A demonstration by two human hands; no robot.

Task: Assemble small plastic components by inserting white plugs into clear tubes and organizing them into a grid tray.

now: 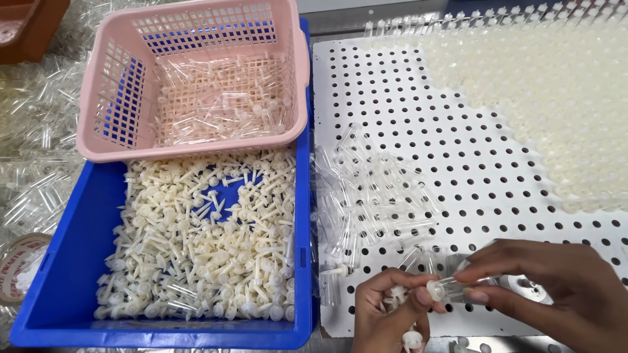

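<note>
White perforated board (418,111) covered the right half of the tabletop, its round holes running in even rows. Nearest the camera, at about five o'clock, the two hands met over the board's near edge. The left hand (386,314) had its grip closed on a small white plunger-like cap (434,289), with a few more of the same pieces tucked in the palm and one showing below the fingers. The right hand (549,287), just beside it at four o'clock, had its grip pinched shut on a short clear plastic tube (461,284), whose open end touched the cap. A loose heap of clear tubes (373,196) lay on the board just beyond the hands, toward the centre of the view.

At seven to nine o'clock sat a blue plastic bin (72,261), filled across most of its floor with cream-white caps (209,248), a patch of blue showing through near the middle. Resting on the bin's far end, at eleven o'clock, was a pink lattice basket (196,19) holding a shallow layer of clear tubes. Left of both, more clear tubes lay heaped, and a roll of tape (16,265) peeked in at eight o'clock.

Farthest off, at one to two o'clock, the board's holes were filled by dense rows of upright assembled tubes (556,91).
</note>
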